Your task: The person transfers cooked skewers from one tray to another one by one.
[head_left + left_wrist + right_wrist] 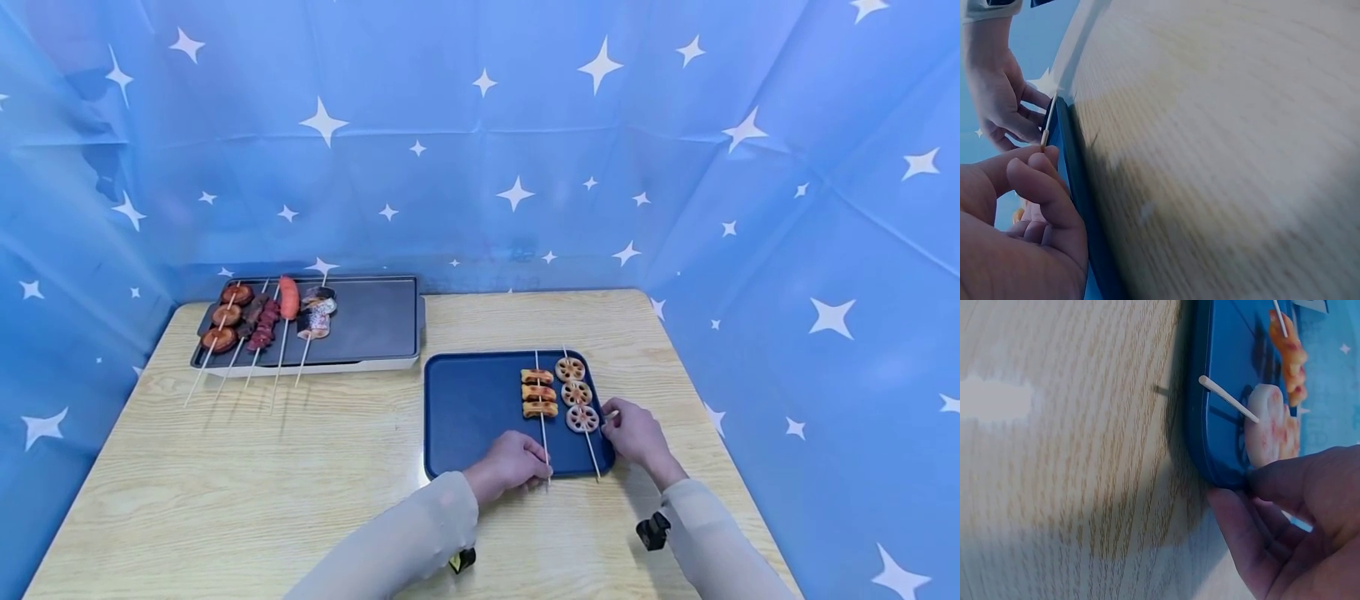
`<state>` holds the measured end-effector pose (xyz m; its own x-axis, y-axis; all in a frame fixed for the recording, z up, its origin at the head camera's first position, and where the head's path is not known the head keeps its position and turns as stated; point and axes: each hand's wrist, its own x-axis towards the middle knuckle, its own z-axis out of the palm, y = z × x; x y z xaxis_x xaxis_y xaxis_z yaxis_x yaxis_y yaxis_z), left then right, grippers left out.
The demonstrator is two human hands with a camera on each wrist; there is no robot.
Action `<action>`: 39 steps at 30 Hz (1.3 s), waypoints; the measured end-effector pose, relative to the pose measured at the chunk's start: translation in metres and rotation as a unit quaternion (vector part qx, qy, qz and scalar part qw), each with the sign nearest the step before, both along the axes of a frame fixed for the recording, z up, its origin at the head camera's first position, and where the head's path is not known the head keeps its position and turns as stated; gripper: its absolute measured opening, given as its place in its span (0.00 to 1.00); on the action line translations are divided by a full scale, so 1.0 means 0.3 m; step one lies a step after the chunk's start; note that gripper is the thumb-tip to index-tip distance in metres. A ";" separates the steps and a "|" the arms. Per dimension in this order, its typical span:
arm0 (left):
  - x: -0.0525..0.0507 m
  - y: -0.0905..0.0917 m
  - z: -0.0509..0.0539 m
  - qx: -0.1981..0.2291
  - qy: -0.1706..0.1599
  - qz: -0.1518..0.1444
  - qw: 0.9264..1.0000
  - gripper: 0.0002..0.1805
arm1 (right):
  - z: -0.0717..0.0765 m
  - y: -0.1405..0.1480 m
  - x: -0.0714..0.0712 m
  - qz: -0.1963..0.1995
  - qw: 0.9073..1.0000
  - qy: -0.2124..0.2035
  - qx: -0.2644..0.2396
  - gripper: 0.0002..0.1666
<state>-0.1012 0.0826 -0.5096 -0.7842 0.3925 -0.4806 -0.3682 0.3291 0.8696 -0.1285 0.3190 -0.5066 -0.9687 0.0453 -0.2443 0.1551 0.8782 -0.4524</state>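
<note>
A dark blue tray (472, 417) lies on the table and carries two skewers. One skewer has yellow, browned chunks (538, 393); the other has lotus root slices (576, 393). My left hand (513, 462) is over the tray's near edge, thumb and finger pinching the lower stick of the yellow-chunk skewer. At the tray's right side, my right hand (633, 429) grips the rim, with the thumb on the rim and the fingers outside it in the right wrist view. Close by that thumb are the lotus root slices (1264, 425), their stick jutting past the rim.
On the table's back left, a dark griddle plate (375, 321) holds several skewers, among them a red sausage (288, 297), dark red meat (264, 325) and round brown slices (227, 315). Their sticks overhang its front edge. A blue starred curtain (480, 167) surrounds the wooden table (285, 492).
</note>
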 end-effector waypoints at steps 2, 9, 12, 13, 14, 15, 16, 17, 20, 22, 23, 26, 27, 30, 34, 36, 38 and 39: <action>-0.009 0.001 -0.003 -0.010 0.006 -0.004 1.000 0.04 | 0.002 -0.001 0.000 -0.001 1.000 0.000 0.001 0.13; -0.033 0.019 -0.008 -0.079 0.055 -0.028 0.995 0.06 | 0.004 -0.005 0.002 0.002 1.000 0.003 0.006 0.14; -0.035 0.034 -0.008 -0.097 0.066 -0.034 0.993 0.07 | 0.000 -0.003 0.001 0.002 1.000 0.005 0.010 0.14; -0.035 0.039 -0.009 -0.100 0.066 -0.036 0.992 0.07 | -0.001 -0.003 0.001 0.003 1.000 0.006 0.011 0.14; -0.035 0.043 -0.010 -0.103 0.068 -0.037 0.992 0.07 | -0.001 -0.003 0.001 0.002 1.000 0.006 0.012 0.14; -0.034 0.048 -0.011 -0.103 0.067 -0.036 0.992 0.07 | -0.001 -0.004 0.001 0.002 1.000 0.006 0.012 0.14; -0.033 0.051 -0.011 -0.102 0.066 -0.035 0.992 0.07 | -0.002 -0.004 0.001 0.001 1.000 0.005 0.012 0.14; -0.033 0.055 -0.011 -0.102 0.067 -0.033 0.992 0.07 | -0.002 -0.004 0.001 0.000 1.000 0.004 0.011 0.14; -0.031 0.060 -0.012 -0.096 0.064 -0.029 0.993 0.07 | -0.001 -0.006 0.001 -0.004 1.000 -0.001 0.007 0.14; -0.031 0.062 -0.013 -0.095 0.062 -0.026 0.993 0.07 | 0.000 -0.007 0.001 -0.005 1.000 -0.003 0.005 0.14; -0.032 0.062 -0.014 -0.096 0.061 -0.025 0.993 0.07 | 0.001 -0.007 0.001 -0.005 1.000 -0.004 0.005 0.14; -0.034 0.060 -0.014 -0.105 0.064 -0.028 0.992 0.06 | 0.004 -0.010 0.002 -0.005 1.000 -0.004 0.006 0.14; -0.035 0.059 -0.014 -0.108 0.068 -0.028 0.991 0.06 | 0.004 -0.010 0.002 -0.005 1.000 -0.004 0.007 0.14; -0.037 0.054 -0.011 -0.113 0.074 -0.032 0.990 0.05 | 0.006 -0.011 0.002 -0.002 1.000 -0.002 0.010 0.14; -0.037 0.048 -0.009 -0.099 0.066 -0.033 0.992 0.05 | 0.006 -0.009 0.000 0.003 1.000 0.002 0.014 0.14; -0.037 0.047 -0.011 -0.091 0.059 -0.031 0.994 0.05 | 0.005 -0.008 -0.001 0.004 1.000 0.003 0.015 0.14; -0.038 0.046 -0.014 -0.087 0.052 -0.029 0.994 0.05 | 0.004 -0.007 -0.001 0.004 1.000 0.003 0.013 0.14; -0.039 0.046 -0.015 -0.086 0.050 -0.029 0.995 0.06 | 0.003 -0.007 0.000 0.003 1.000 0.002 0.012 0.14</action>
